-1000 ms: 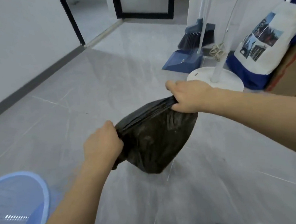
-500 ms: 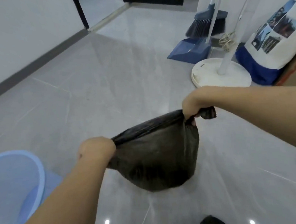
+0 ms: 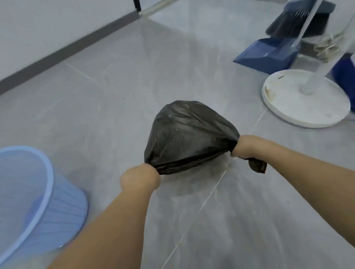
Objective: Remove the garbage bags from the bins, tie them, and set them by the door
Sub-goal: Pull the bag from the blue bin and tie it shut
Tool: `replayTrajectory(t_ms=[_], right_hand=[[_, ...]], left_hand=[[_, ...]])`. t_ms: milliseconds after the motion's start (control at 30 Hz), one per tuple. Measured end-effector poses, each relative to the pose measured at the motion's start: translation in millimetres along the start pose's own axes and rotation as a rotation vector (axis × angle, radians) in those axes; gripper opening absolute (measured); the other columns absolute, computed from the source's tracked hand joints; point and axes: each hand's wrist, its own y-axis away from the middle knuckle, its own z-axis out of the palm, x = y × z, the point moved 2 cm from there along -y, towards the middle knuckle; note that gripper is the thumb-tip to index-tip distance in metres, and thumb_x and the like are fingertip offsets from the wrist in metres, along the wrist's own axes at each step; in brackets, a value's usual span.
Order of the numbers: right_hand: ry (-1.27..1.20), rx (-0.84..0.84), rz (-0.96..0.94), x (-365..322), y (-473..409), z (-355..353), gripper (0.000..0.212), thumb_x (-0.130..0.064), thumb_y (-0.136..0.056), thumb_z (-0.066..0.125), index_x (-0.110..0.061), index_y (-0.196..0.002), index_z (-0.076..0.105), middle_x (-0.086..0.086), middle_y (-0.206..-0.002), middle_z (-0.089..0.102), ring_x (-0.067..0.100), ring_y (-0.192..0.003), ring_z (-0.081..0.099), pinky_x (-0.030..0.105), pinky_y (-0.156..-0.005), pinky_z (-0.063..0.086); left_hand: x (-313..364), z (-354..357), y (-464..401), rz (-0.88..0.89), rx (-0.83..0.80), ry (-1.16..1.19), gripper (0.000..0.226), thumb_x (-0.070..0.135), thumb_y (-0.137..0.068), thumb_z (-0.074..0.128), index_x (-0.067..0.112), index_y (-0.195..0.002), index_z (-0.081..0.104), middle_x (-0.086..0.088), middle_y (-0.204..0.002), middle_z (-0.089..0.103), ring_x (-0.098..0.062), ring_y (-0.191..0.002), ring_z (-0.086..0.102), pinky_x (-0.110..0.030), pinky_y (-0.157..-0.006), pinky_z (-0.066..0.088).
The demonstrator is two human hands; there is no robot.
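Observation:
A black garbage bag (image 3: 188,133) is stretched between my two hands over the grey tiled floor, its bulging body swung up and away from me. My left hand (image 3: 140,178) is clenched on the bag's left end. My right hand (image 3: 245,146) is clenched on the right end, and a short black tail of the bag hangs below that fist. A light blue mesh bin (image 3: 33,199) stands at the lower left with no bag in it.
A white round fan base (image 3: 305,100) with its pole stands at the right. Behind it are a blue dustpan (image 3: 265,53), a broom (image 3: 299,17) and a blue-and-white bag. A dark doorframe (image 3: 136,0) is at the far top, by the left wall.
The bag hung down below my hands before; now its body has flipped up and away from me. Both hands kept their grip and came lower, nearer to me.

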Motion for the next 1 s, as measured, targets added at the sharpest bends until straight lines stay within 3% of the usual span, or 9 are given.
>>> replayTrajectory(t_ms=[133, 233, 333, 433, 500, 600, 767, 833, 1000], right_hand=[[-0.580, -0.666, 0.029, 9, 17, 51, 0.023, -0.026, -0.088, 0.065, -0.009, -0.072, 0.068, -0.001, -0.049, 0.042, 0.010, -0.043, 0.034, 0.020, -0.049, 0.029], [-1.102, -0.829, -0.116, 14, 25, 66, 0.024, -0.030, -0.074, 0.074, -0.016, -0.059, 0.063, -0.001, -0.061, 0.052, 0.011, -0.057, 0.046, 0.022, -0.061, 0.038], [-1.456, -0.861, -0.296, 13, 29, 58, 0.035, -0.034, -0.064, 0.083, -0.019, -0.051, 0.054, 0.000, -0.079, 0.062, 0.017, -0.075, 0.060, 0.028, -0.071, 0.042], [-1.768, -0.891, -0.369, 12, 28, 38, 0.032, -0.027, -0.069, 0.082, -0.018, -0.057, 0.054, -0.002, -0.061, 0.055, 0.016, -0.068, 0.062, 0.034, -0.076, 0.053], [-1.989, -1.020, -0.349, 13, 25, 30, 0.022, -0.020, -0.075, 0.080, -0.014, -0.070, 0.060, -0.003, -0.049, 0.046, 0.011, -0.048, 0.054, 0.031, -0.061, 0.057], [-2.001, -1.113, -0.272, 6, 22, 34, 0.023, -0.016, -0.072, 0.083, -0.011, -0.076, 0.061, -0.008, -0.046, 0.029, 0.006, -0.035, 0.029, 0.022, -0.036, 0.042], [-2.150, -1.009, -0.298, 4, 10, 29, 0.030, -0.007, -0.063, 0.085, -0.011, -0.064, 0.055, -0.007, -0.048, 0.022, 0.005, -0.041, 0.017, 0.024, -0.031, 0.031], [-2.180, -0.926, -0.336, -3, 7, 14, 0.025, -0.008, -0.063, 0.082, -0.010, -0.065, 0.057, -0.004, -0.045, 0.031, 0.005, -0.041, 0.017, 0.023, -0.031, 0.028], [-2.155, -0.587, -0.450, -20, 9, -26, 0.016, -0.027, -0.092, 0.053, -0.018, -0.085, 0.064, 0.000, -0.081, 0.072, 0.004, -0.037, 0.017, 0.016, -0.030, 0.020]], left_hand=[[-6, 18, -3, -0.178, -0.431, 0.359, 0.036, 0.016, -0.099, 0.041, -0.006, -0.125, 0.055, -0.016, -0.098, 0.067, -0.027, -0.075, 0.067, -0.033, -0.065, 0.055], [-3, 17, 4, -0.303, -0.587, 0.830, 0.032, 0.012, -0.099, 0.040, -0.006, -0.088, 0.064, -0.015, -0.065, 0.068, -0.022, -0.042, 0.063, -0.029, -0.042, 0.054], [12, 4, 4, -0.270, -0.432, 1.331, 0.028, 0.007, -0.097, 0.039, 0.002, -0.083, 0.063, -0.012, -0.061, 0.068, -0.020, -0.042, 0.065, -0.028, -0.046, 0.057], [25, -3, 10, -0.194, 0.015, 1.856, 0.035, -0.006, -0.089, 0.034, 0.005, -0.107, 0.061, -0.014, -0.086, 0.069, -0.022, -0.055, 0.068, -0.038, -0.062, 0.061], [26, 12, 10, -0.053, 0.328, 1.487, 0.043, -0.006, -0.084, 0.035, 0.010, -0.118, 0.058, -0.014, -0.105, 0.067, -0.032, -0.084, 0.068, -0.040, -0.071, 0.057], [29, 45, 19, 0.053, 0.170, 0.607, 0.019, 0.009, -0.087, 0.041, 0.009, -0.102, 0.054, -0.014, -0.102, 0.068, -0.036, -0.085, 0.067, -0.038, -0.075, 0.054], [23, 44, 15, 0.092, 0.160, 0.322, 0.027, 0.015, -0.092, 0.040, 0.013, -0.114, 0.054, -0.014, -0.111, 0.065, -0.035, -0.102, 0.062, -0.039, -0.084, 0.047], [22, 53, 17, 0.066, -0.044, 0.025, 0.034, 0.016, -0.095, 0.039, 0.013, -0.124, 0.057, -0.009, -0.129, 0.060, -0.030, -0.117, 0.058, -0.038, -0.097, 0.044], [68, 39, 41, 0.231, 0.028, -0.162, 0.031, 0.015, -0.095, 0.043, 0.017, -0.121, 0.060, -0.005, -0.128, 0.061, -0.026, -0.117, 0.059, -0.035, -0.094, 0.044]])
